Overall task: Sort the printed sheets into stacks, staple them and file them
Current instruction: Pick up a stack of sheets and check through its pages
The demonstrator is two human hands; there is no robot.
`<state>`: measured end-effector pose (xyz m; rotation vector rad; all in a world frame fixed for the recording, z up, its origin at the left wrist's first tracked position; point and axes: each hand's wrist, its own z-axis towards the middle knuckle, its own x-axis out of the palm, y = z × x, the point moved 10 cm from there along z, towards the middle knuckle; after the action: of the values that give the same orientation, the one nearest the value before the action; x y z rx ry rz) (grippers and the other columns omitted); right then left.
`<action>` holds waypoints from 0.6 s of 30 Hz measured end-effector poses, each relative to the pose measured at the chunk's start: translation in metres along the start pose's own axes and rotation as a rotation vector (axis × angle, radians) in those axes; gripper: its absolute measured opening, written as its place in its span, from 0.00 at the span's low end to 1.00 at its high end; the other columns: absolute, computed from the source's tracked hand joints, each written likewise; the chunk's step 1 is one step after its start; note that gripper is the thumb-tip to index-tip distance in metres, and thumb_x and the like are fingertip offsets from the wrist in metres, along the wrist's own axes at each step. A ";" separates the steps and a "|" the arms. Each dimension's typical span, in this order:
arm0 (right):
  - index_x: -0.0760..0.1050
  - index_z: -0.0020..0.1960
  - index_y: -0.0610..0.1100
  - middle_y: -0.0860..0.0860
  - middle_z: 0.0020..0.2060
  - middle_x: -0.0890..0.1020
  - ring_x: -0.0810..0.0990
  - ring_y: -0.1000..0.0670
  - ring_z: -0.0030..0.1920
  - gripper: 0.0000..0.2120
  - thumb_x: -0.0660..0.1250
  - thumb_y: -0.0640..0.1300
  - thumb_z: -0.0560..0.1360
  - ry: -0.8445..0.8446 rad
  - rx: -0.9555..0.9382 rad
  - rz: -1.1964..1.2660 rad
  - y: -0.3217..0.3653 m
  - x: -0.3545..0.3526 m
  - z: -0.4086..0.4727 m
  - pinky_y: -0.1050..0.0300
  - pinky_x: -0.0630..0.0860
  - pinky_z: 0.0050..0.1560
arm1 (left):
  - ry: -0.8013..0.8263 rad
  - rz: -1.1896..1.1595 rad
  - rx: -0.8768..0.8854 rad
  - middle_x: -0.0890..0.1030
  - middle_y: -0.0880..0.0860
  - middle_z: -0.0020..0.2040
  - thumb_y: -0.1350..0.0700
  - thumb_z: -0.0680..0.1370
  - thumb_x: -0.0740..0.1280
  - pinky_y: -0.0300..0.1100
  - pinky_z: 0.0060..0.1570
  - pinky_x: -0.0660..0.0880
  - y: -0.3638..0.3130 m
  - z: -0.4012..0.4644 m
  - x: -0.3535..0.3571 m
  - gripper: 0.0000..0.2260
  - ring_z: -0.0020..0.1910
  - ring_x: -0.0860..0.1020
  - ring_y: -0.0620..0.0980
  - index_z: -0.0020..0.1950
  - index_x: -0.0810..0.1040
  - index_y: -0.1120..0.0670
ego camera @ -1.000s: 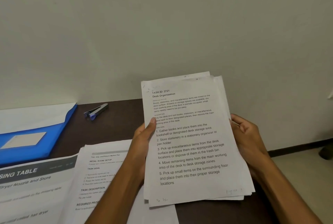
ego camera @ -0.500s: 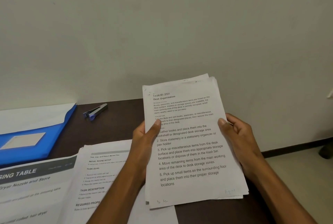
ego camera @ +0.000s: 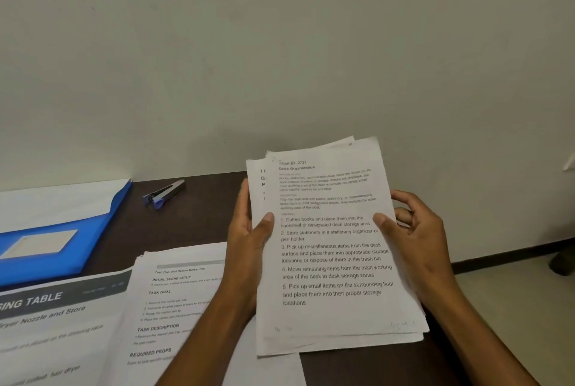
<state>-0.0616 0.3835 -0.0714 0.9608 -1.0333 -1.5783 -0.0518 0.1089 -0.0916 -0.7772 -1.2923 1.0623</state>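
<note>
Dark brown counter (ego camera: 199, 217) set against a plain pale wall (ego camera: 280, 43); strip of light floor (ego camera: 513, 308) at 4 o'clock, with a dark skirting line where wall meets floor. At 9 o'clock, blue folder (ego camera: 62, 249) lying flat with a pale label window, white sheet tucked under its upper flap. At 7 o'clock, large printed sheet (ego camera: 46, 332) with a grey banner reading "SING TABLE", flat on the counter. Just right of it, second stack of sheets (ego camera: 174, 308), headed "INITIAL SCENE SETUP", also flat, partly hidden by the left forearm. Near 10 o'clock, beyond the folder's corner, small stapler (ego camera: 165, 193), long axis slanting from 8 to 2 o'clock, blue end toward 8. Right of centre, held stack of printed sheets (ego camera: 336, 261) raised above the counter, long axis close to 12–6 o'clock, title "Desk Organization" at the 12 end, sheets fanned slightly with a rear page peeking out at the left edge. Left hand (ego camera: 249, 230) gripping the stack's left edge, thumb on the front. Right hand (ego camera: 413, 233) pinching the right edge, thumb across the top page, fingers curled behind.
</note>
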 end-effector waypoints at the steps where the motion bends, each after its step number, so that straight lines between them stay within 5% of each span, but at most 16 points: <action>1: 0.75 0.68 0.50 0.50 0.48 0.89 0.89 0.45 0.46 0.17 0.70 0.40 0.81 0.000 -0.002 -0.017 0.000 0.000 0.000 0.36 0.86 0.46 | -0.011 0.007 0.007 0.82 0.48 0.68 0.64 0.85 0.63 0.61 0.51 0.84 0.000 0.000 -0.001 0.32 0.60 0.85 0.58 0.81 0.61 0.35; 9: 0.72 0.59 0.44 0.41 0.44 0.88 0.88 0.36 0.45 0.07 0.65 0.45 0.84 0.001 0.043 0.099 -0.009 -0.002 0.003 0.30 0.84 0.48 | -0.043 0.022 -0.027 0.83 0.48 0.67 0.61 0.85 0.63 0.61 0.52 0.84 0.006 0.002 -0.006 0.24 0.59 0.85 0.57 0.76 0.70 0.37; 13: 0.72 0.60 0.36 0.37 0.48 0.87 0.87 0.35 0.48 0.09 0.64 0.41 0.84 0.089 0.116 0.248 -0.009 0.008 0.003 0.42 0.86 0.45 | -0.029 0.023 -0.040 0.84 0.52 0.64 0.57 0.84 0.66 0.60 0.53 0.84 0.007 0.002 -0.004 0.20 0.58 0.86 0.58 0.75 0.71 0.41; 18: 0.74 0.61 0.38 0.38 0.53 0.87 0.88 0.37 0.47 0.10 0.65 0.43 0.83 0.208 0.177 0.296 -0.012 0.015 0.001 0.42 0.86 0.45 | -0.041 -0.015 -0.069 0.85 0.55 0.63 0.58 0.81 0.70 0.63 0.57 0.82 0.009 0.003 -0.006 0.20 0.59 0.85 0.60 0.73 0.73 0.46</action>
<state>-0.0688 0.3709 -0.0837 1.0151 -1.1238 -1.1342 -0.0561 0.1058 -0.1012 -0.8000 -1.3733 1.0308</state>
